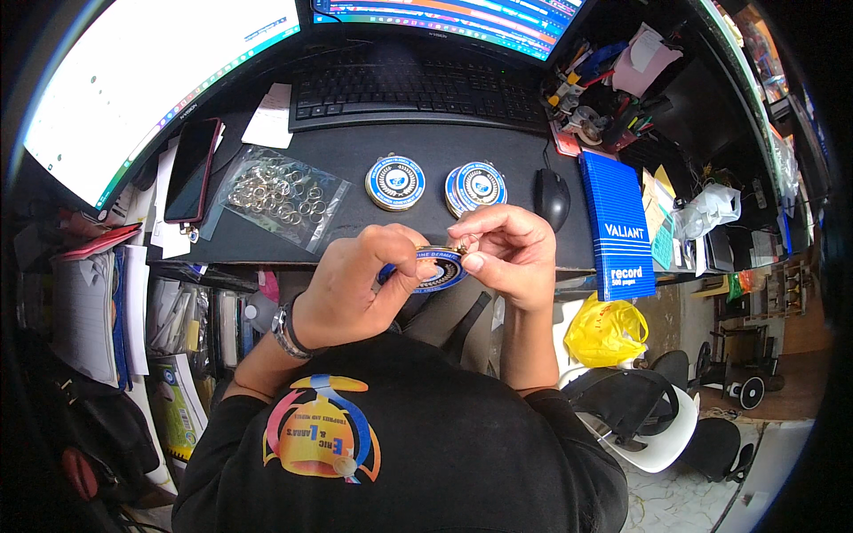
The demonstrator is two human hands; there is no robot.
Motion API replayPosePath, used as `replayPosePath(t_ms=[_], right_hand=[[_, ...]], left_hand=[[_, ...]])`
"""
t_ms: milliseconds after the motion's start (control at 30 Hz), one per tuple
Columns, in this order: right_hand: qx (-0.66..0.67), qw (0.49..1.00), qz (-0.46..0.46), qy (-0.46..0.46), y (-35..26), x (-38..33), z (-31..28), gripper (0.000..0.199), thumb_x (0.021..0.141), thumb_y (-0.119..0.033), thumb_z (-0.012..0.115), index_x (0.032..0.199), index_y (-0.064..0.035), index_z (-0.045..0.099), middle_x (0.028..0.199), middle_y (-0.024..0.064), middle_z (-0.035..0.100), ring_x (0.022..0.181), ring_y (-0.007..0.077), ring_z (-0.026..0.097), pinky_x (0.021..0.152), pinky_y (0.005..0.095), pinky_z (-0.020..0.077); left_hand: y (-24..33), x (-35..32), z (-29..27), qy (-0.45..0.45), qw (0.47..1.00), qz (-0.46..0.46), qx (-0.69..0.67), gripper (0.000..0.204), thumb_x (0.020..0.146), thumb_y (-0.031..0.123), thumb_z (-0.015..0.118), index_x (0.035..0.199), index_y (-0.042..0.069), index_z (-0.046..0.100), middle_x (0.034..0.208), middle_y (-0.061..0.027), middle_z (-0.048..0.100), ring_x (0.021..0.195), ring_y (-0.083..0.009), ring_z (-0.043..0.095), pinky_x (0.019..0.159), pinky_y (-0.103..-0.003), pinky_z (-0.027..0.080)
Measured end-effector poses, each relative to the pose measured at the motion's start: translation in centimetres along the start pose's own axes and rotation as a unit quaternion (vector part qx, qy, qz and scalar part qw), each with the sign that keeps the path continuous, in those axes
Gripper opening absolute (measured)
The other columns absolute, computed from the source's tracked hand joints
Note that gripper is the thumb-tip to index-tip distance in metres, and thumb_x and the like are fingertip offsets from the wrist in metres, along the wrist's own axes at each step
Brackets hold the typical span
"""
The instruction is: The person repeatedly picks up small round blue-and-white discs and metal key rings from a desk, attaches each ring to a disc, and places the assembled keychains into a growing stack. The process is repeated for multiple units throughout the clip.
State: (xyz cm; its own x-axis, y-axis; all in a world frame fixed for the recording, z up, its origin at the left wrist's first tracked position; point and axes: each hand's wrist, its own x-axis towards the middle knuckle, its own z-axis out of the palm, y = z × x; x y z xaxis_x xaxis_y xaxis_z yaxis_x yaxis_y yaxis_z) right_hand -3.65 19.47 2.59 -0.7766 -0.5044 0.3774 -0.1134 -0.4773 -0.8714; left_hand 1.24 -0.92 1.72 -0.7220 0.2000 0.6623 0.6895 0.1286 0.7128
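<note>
Head view: the person's two hands meet just in front of the near edge of a dark desk (pixel 346 147), with a round medal (pixel 446 274) between them, its blue-and-white face turned up. The left hand (pixel 355 280) pinches the medal between thumb and curled forefinger, covering part of its face; a wristwatch (pixel 286 330) sits on that wrist. The right hand (pixel 515 253) has thumb and forefinger closed on a small metal piece (pixel 462 250) at the medal's rim; whether the piece is attached cannot be told.

Beyond the hands, two stacks of similar discs lie on the desk: the left stack (pixel 395 182) and the right stack (pixel 480 185), set apart from each other. Left of them is a clear plastic bag (pixel 283 197) with many metal rings. A black mouse (pixel 552 200) lies right of the stacks, beside a blue book (pixel 617 222), and a keyboard (pixel 418 96) stands behind.
</note>
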Motion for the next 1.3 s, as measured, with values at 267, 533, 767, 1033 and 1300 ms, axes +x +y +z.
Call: replayPosePath(t_ms=[267,533,767,1033,1300], right_hand=[[-0.046,0.998,0.037,0.031,-0.6,-0.1,0.1,0.026,0.079,0.010,0.073,0.104,0.0086,0.067,0.092,0.0106,0.069,0.083,0.0116,0.067,0.073,0.0224,0.0560],[-0.041,0.999,0.014,0.023,-0.3,0.1,0.1,0.026,0.077,0.009,0.076,0.101,0.0079,0.066,0.092,0.0099,0.068,0.083,0.0123,0.067,0.076,0.0252,0.0565],[-0.057,0.989,0.089,0.101,0.5,-0.3,0.0,0.027,0.078,0.007,0.075,0.104,0.0036,0.066,0.093,0.0059,0.068,0.087,0.0111,0.064,0.078,0.0252,0.0548],[-0.260,0.916,0.112,0.285,4.2,3.2,-8.1,0.014,0.091,-0.006,0.066,0.101,0.0041,0.069,0.087,0.0068,0.071,0.076,0.0094,0.064,0.069,0.0230,0.0511],[-0.643,0.714,0.105,0.258,5.9,4.6,-9.4,0.018,0.085,-0.015,0.070,0.096,-0.0018,0.071,0.096,0.0204,0.066,0.094,0.0352,0.064,0.084,0.0409,0.0501]], left_hand=[[0.0,0.2,-0.3,-0.031,0.998,0.040,0.023,0.025,0.084,-0.004,0.069,0.097,0.006,0.051,0.086,-0.0137,0.067,0.072,-0.0278,0.070,0.058,-0.032,0.051],[-0.4,-0.2,0.2,0.000,0.999,0.018,0.034,0.026,0.086,0.001,0.071,0.100,0.006,0.050,0.088,-0.0137,0.066,0.071,-0.0252,0.069,0.058,-0.029,0.051],[-2.3,-0.8,2.3,0.100,0.988,-0.104,-0.056,0.027,0.090,0.007,0.070,0.105,0.004,0.047,0.089,-0.0100,0.063,0.070,-0.0147,0.065,0.059,-0.026,0.049],[-3.7,0.2,-0.1,0.078,0.960,-0.267,0.034,0.051,0.087,0.007,0.071,0.129,0.004,0.042,0.116,-0.0112,0.057,0.093,-0.0123,0.062,0.073,-0.023,0.051],[-4.9,-0.7,-4.4,0.062,0.927,-0.242,0.280,0.038,0.086,0.016,0.069,0.121,0.006,0.057,0.113,-0.0149,0.056,0.098,-0.0302,0.061,0.082,-0.038,0.050]])
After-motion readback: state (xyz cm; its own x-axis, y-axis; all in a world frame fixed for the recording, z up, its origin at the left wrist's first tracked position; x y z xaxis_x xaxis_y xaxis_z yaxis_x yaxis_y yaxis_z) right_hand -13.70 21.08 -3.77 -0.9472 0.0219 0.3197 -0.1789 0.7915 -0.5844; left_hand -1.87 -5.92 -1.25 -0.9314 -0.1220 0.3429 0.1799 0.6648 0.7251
